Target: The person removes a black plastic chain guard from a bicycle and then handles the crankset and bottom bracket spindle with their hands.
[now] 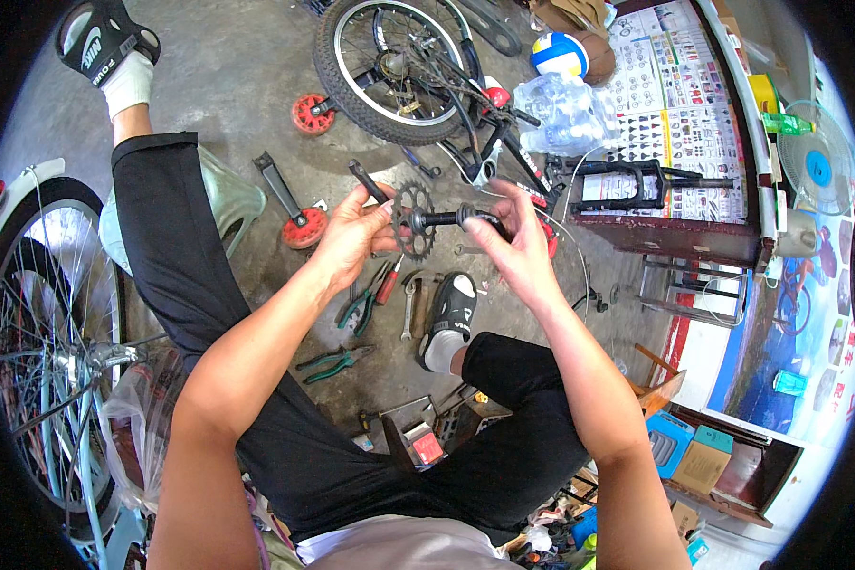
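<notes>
Seated, legs in black trousers [285, 446] apart, both forearms raised over the floor.

Left hand [351, 233]: fingers closed round the crank [369, 182] beside the chainring [412, 220], holding the assembly in the air. Right hand [515, 237]: fingertips pinched on the far end of the axle [446, 218], at what looks like a cup or nut, too small to tell which. Crankset is off any frame, held level between the hands, above the floor.

Floor below: pliers [361, 304], wrench [408, 318], second pliers [332, 361], all untouched. Training wheel [304, 228] lies loose at left.

Further out: small bike [399, 66] lying on its side, bottles [556, 109] and ball [559, 52] beyond it.

Judgement: crankset is out of the bike; axle parts are being worked by hand. Refitting is not begun.
</notes>
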`<state>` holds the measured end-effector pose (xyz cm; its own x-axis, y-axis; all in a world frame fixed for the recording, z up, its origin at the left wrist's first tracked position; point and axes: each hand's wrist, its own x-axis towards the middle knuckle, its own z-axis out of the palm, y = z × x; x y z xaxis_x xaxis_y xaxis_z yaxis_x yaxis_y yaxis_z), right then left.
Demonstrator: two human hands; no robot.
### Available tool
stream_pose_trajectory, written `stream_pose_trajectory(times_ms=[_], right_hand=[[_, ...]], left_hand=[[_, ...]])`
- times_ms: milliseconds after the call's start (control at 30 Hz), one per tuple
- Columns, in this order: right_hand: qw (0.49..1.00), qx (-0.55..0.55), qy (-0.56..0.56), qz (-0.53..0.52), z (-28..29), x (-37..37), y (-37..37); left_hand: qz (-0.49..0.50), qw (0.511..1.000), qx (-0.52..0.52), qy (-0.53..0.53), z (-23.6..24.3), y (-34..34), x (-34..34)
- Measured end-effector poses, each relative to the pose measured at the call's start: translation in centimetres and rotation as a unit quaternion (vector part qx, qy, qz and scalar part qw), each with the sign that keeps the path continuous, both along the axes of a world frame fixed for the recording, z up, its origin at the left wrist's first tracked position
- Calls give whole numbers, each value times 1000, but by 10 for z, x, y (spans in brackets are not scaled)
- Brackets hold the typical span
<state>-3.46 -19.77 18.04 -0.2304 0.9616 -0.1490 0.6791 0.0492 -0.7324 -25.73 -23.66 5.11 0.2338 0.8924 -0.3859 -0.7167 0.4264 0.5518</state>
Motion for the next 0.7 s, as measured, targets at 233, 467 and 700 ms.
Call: stream_pose_trajectory(times_ms=[233, 467, 700], right_hand=[[993, 45, -31, 106, 7, 0, 6], [997, 2, -60, 51, -17, 21, 10], [999, -37, -15, 27, 5, 2, 3]], left_hand=[[-1, 999, -34, -14, -4, -4, 2], [-10, 1000, -13, 13, 6, -2, 4], [9, 1000, -7, -3, 2, -2, 2]])
